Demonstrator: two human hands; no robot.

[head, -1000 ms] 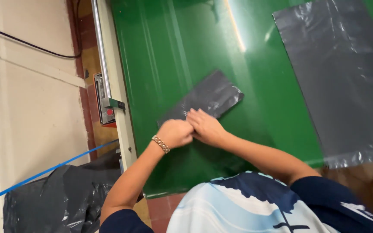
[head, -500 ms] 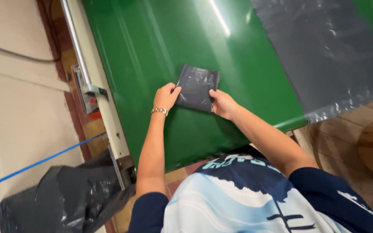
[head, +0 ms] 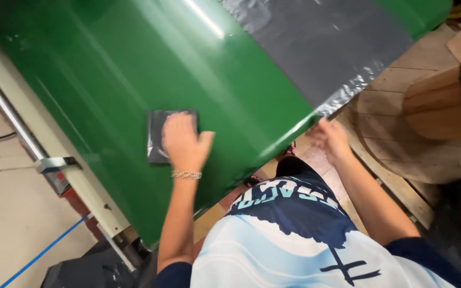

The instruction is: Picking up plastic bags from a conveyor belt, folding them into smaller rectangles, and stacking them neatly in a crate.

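**Op 1:** Both hands were on the folded dark bag a moment ago; now only the left hand [head: 183,143] is on it. I see the right hand [head: 331,140] pulled back to the near edge of the green counter [head: 108,64], by the ragged corner of the big grey plastic sheet [head: 326,48].

**Op 2:** And the folded bag [head: 158,136] itself?

**Op 1:** It has shrunk from a long strip to a small, near-square packet. It lies flat on the counter toward the left rail, under the left palm. The fingers there lie flat and close together, pressing down, not pinching.

**Op 2:** The right fingers?

**Op 1:** Blurred. They look loosely curled at the sheet's edge, but I can't tell whether they grip it or only touch it.

**Op 2:** So what does that mean for the work?

**Op 1:** I judge the folding of this bag is about finished, one hand flattening it while the other goes for the next sheet.
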